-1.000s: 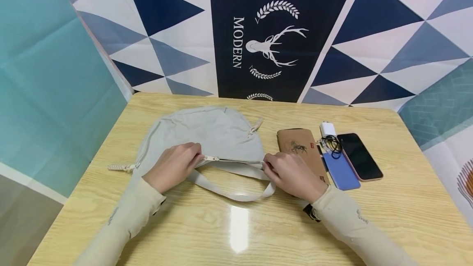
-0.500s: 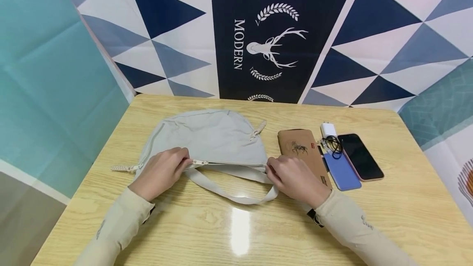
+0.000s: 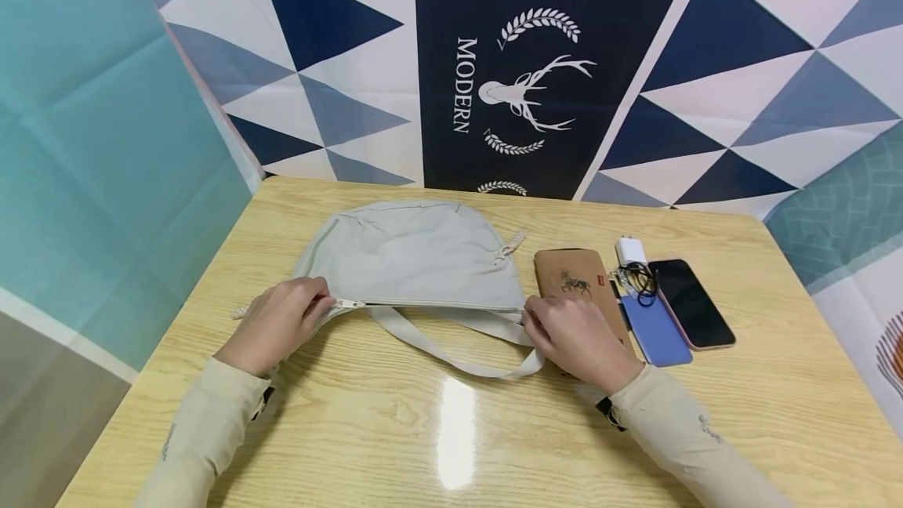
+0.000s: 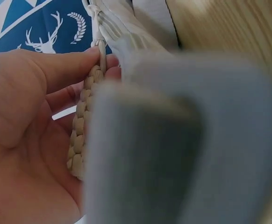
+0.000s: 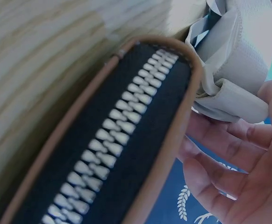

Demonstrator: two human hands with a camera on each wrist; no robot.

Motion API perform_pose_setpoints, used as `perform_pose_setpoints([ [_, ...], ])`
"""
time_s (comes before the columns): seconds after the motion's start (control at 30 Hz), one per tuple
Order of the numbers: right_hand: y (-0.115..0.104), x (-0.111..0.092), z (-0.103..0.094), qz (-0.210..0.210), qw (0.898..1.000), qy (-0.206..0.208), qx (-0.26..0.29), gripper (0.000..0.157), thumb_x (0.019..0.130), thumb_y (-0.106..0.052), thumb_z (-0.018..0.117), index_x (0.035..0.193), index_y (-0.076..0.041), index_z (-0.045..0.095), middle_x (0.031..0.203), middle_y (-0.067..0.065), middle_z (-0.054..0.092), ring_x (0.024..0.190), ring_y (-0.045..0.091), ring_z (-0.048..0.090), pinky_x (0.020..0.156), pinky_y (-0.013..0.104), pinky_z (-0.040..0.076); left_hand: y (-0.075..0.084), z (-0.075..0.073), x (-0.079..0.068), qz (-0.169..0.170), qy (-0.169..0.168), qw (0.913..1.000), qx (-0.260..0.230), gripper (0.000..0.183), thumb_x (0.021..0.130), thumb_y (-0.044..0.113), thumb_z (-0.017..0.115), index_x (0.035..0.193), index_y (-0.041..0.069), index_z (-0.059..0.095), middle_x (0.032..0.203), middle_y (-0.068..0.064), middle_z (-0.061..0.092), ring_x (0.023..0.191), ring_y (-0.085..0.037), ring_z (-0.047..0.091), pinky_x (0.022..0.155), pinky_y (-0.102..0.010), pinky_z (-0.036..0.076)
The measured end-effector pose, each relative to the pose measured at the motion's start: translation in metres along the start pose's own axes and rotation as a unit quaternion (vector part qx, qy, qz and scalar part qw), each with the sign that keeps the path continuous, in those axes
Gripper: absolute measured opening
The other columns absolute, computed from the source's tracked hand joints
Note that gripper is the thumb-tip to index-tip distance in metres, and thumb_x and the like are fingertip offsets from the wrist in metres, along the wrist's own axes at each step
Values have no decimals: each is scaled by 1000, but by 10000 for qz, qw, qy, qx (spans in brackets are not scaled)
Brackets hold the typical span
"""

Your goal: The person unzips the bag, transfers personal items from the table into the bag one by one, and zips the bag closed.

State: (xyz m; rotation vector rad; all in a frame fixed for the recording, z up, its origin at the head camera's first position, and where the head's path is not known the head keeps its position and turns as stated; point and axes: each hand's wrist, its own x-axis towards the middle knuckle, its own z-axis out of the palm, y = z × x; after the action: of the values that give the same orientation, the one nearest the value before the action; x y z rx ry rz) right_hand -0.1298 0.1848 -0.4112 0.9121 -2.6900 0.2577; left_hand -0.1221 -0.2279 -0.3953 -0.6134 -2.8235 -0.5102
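Left hand (image 3: 281, 321) pinching braided pull (image 4: 81, 116), right hand (image 3: 577, 337) gripping pale bag (image 3: 423, 257); glare-streaked wood-grain table (image 3: 367, 429), triangle-patterned backdrop (image 3: 324, 14) behind.

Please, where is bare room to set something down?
The light wooden table is bare between the beige sleeves, in front of the pale grey fabric bag and its strap, and right of the pink-edged black phone.
Right of the bag is crowded: brown zipped wallet, flat blue rectangle, white charger and phone.

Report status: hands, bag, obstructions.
Left hand pinching braided pull. Right hand gripping gray bag at right end. Bag lying on table. Brown wallet close by right hand, nothing across zipper.
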Motion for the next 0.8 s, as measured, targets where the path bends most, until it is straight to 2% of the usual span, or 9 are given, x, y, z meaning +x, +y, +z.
perform_pose_setpoints([
  [0.2, 3, 3, 2, -52, 9999, 72, -59, 15, 94, -17, 63, 81, -11, 65, 62, -4, 54, 56, 15, 53, 59, 40, 47, -8, -6, -2, -158, -152, 9997, -60, 21, 95, 16, 68, 75, 16, 60, 65, 6, 50, 58, -11, 45, 54, -31, 38],
  [0.43, 5, 8, 3, 93, 9999, 59, 9, 14, 95, -17, 63, 83, -11, 65, 62, -5, 52, 56, 14, 49, 57, 39, 45, -18, -10, -5, -409, -336, 9985, -100, 19, 96, 13, 67, 77, 14, 62, 63, 5, 49, 55, -11, 44, 53, -30, 37],
  [0.63, 5, 4, 6, -39, 9996, -74, 267, 13, 96, -19, 65, 96, -8, 70, 72, -1, 60, 63, 14, 54, 59, 37, 47, -9, -11, -7, -387, -731, 9965, -68, 17, 95, 13, 68, 79, 13, 62, 65, 6, 50, 57, -10, 44, 55, -30, 38],
  [0.7, 5, -1, 6, -128, 9991, -84, 403, 15, 96, -20, 65, 100, -7, 70, 79, 1, 64, 69, 15, 57, 63, 37, 49, -3, -12, -8, -310, -732, 9968, 6, 14, 93, 12, 70, 81, 13, 63, 68, 5, 51, 58, -11, 45, 56, -31, 39],
  [0.8, 6, -9, 2, -158, 9983, -27, 558, 19, 97, -23, 66, 105, -6, 70, 91, 4, 68, 82, 19, 62, 73, 39, 52, 6, -12, -8, -66, -532, 9985, 131, 12, 90, 11, 73, 83, 12, 64, 74, 3, 53, 62, -12, 47, 58, -32, 41],
])
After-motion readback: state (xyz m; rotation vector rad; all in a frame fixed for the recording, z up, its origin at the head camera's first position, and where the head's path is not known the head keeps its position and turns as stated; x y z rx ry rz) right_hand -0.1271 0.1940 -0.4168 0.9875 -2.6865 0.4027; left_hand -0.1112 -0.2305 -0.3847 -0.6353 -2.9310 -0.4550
